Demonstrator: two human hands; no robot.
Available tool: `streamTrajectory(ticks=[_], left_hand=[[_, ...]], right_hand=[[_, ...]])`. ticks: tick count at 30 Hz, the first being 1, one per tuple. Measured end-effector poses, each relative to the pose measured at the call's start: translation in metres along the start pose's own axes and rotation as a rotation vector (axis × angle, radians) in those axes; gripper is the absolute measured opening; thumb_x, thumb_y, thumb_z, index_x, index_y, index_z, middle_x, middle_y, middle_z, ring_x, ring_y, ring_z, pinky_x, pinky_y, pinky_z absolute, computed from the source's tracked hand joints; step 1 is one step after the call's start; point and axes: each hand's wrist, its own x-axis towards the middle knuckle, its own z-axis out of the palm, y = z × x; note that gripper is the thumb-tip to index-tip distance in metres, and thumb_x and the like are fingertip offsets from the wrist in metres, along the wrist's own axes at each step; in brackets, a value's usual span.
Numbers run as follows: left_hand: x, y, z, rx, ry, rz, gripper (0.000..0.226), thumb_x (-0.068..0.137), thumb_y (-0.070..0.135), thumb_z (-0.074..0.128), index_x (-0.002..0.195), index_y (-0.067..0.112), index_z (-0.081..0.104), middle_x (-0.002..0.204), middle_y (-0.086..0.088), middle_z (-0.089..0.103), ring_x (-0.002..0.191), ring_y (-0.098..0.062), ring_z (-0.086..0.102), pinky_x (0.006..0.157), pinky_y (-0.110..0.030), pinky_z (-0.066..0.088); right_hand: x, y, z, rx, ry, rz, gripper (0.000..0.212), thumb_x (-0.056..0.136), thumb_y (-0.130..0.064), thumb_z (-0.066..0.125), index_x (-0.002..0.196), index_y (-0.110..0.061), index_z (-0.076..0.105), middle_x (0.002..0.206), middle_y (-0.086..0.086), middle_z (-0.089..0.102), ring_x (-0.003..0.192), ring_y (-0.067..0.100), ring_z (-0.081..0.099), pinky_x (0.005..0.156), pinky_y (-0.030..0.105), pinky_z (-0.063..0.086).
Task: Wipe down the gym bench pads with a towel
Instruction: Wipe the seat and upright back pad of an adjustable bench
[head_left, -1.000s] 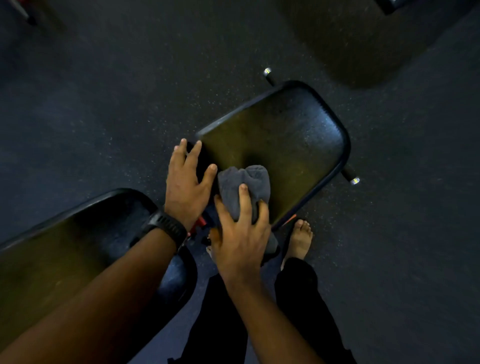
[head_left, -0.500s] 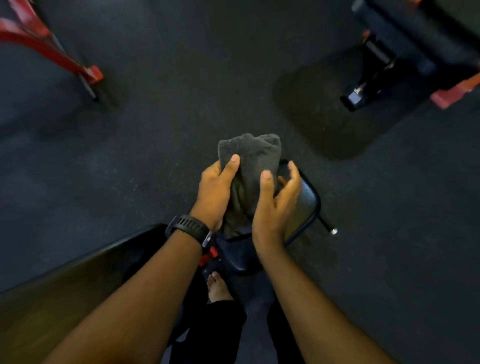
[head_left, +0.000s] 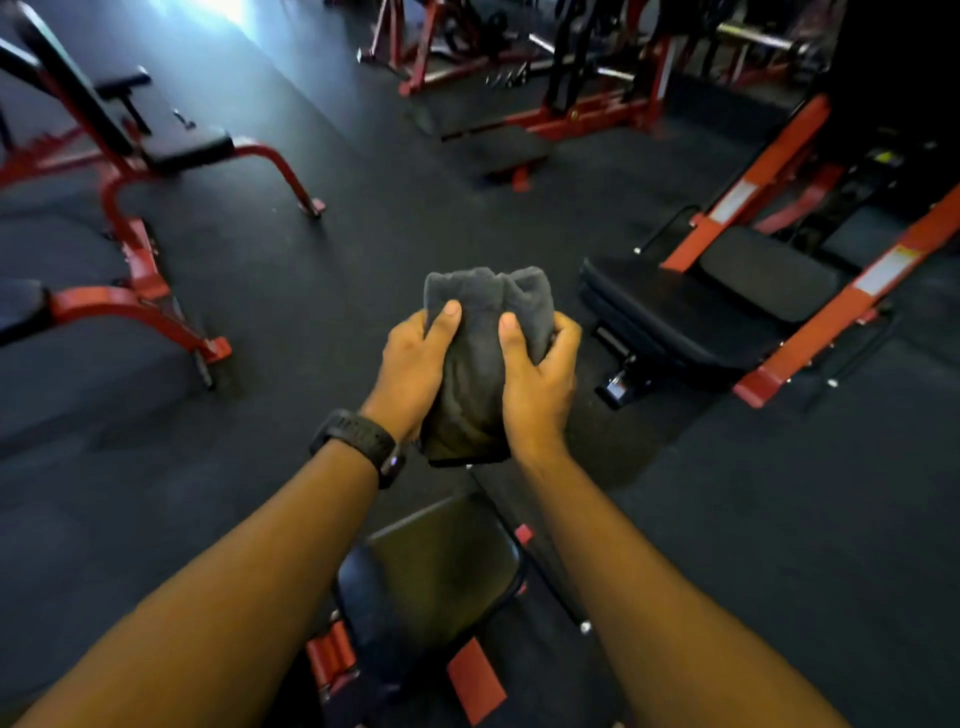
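Left hand (head_left: 415, 364) and right hand (head_left: 540, 374) each grip the grey towel (head_left: 475, 384), seemingly folded, thumbs pressed on its front. It is held mid-air above the bench (head_left: 447, 566) pad at six o'clock.

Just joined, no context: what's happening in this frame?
A person grips a folded grey towel from both sides, left hand and right hand, thumbs on the near face. The towel is held in the air, clear of the black bench pad down between the forearms, so nothing is being wiped at this instant. A black watch is on the left wrist. Other red-framed benches stand on the dark floor.
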Motion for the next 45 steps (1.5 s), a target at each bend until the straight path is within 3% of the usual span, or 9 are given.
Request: streamTrajectory(ticks=[5,11,16,20,27,32,37,42,45], left_hand=[[0.026,0.079,0.113,-0.080,0.050,0.170,0.035,0.100,0.038,0.055,0.112,0.009,0.070,0.108,-0.007,0.075,0.104,-0.021,0.071,0.095,-0.046,0.056],[0.044,0.139,0.218,-0.161,0.084,0.263,0.034,0.101,0.042,0.052,0.109,0.014,0.069,0.107,-0.003,0.075,0.102,-0.018,0.071,0.090,-0.041,0.058],[0.079,0.180,0.268,-0.240,0.118,0.283,0.031,0.102,0.039,0.051,0.104,0.016,0.071,0.101,-0.001,0.077,0.094,-0.014,0.073,0.079,-0.033,0.058],[0.124,0.189,0.279,-0.201,0.146,0.392,0.023,0.103,0.036,0.049,0.108,0.027,0.069,0.109,0.003,0.075,0.104,-0.014,0.071,0.091,-0.039,0.057],[0.218,0.190,0.274,-0.164,0.290,0.458,0.027,0.105,0.038,0.045,0.112,0.025,0.068,0.114,0.001,0.073,0.107,-0.014,0.069,0.093,-0.039,0.057],[0.293,0.225,0.246,-0.141,0.483,0.490,0.030,0.105,0.037,0.045,0.116,0.018,0.065,0.110,0.002,0.071,0.103,-0.012,0.069,0.085,-0.029,0.059],[0.337,0.246,0.198,-0.087,0.653,0.527,0.032,0.104,0.038,0.046,0.118,0.017,0.066,0.113,0.001,0.072,0.105,-0.013,0.069,0.085,-0.029,0.058],[0.362,0.247,0.131,-0.040,0.787,0.547,0.028,0.104,0.035,0.049,0.113,0.018,0.069,0.110,0.001,0.074,0.101,-0.011,0.071,0.086,-0.029,0.059],[0.389,0.243,0.082,0.046,0.937,0.561,0.030,0.104,0.037,0.049,0.114,0.018,0.069,0.109,0.002,0.074,0.099,-0.009,0.071,0.084,-0.030,0.059]], right_hand=[[0.095,-0.072,-0.078,0.087,-0.061,-0.114,0.033,0.096,-0.043,0.064,0.120,-0.020,0.055,0.107,-0.009,0.066,0.098,0.007,0.065,0.088,0.034,0.056],[0.190,-0.139,-0.156,0.029,-0.164,-0.226,0.037,0.096,-0.050,0.060,0.120,-0.022,0.057,0.108,-0.009,0.066,0.100,0.008,0.064,0.089,0.036,0.056],[0.256,-0.168,-0.172,0.042,-0.211,-0.246,0.040,0.096,-0.055,0.057,0.123,-0.025,0.057,0.114,-0.008,0.066,0.105,0.009,0.064,0.092,0.040,0.056],[0.304,-0.174,-0.161,0.081,-0.211,-0.302,0.038,0.095,-0.052,0.062,0.118,-0.021,0.057,0.108,-0.006,0.067,0.100,0.011,0.066,0.090,0.043,0.057],[0.388,-0.167,-0.097,0.085,-0.334,-0.291,0.032,0.099,-0.049,0.055,0.116,-0.022,0.052,0.101,-0.008,0.064,0.093,0.009,0.064,0.087,0.041,0.057],[0.449,-0.189,-0.023,0.180,-0.465,-0.276,0.028,0.103,-0.048,0.047,0.110,-0.021,0.053,0.100,-0.005,0.062,0.092,0.009,0.061,0.078,0.030,0.052],[0.477,-0.198,0.054,0.297,-0.659,-0.263,0.032,0.101,-0.040,0.056,0.121,-0.015,0.057,0.105,-0.005,0.066,0.088,0.002,0.063,0.065,0.012,0.049],[0.483,-0.185,0.149,0.255,-0.847,-0.262,0.037,0.099,-0.054,0.052,0.120,-0.024,0.051,0.108,-0.002,0.066,0.097,0.015,0.066,0.080,0.036,0.057],[0.483,-0.181,0.218,0.276,-0.973,-0.274,0.028,0.101,-0.052,0.050,0.113,-0.027,0.050,0.101,-0.008,0.064,0.094,0.013,0.065,0.081,0.037,0.057]])
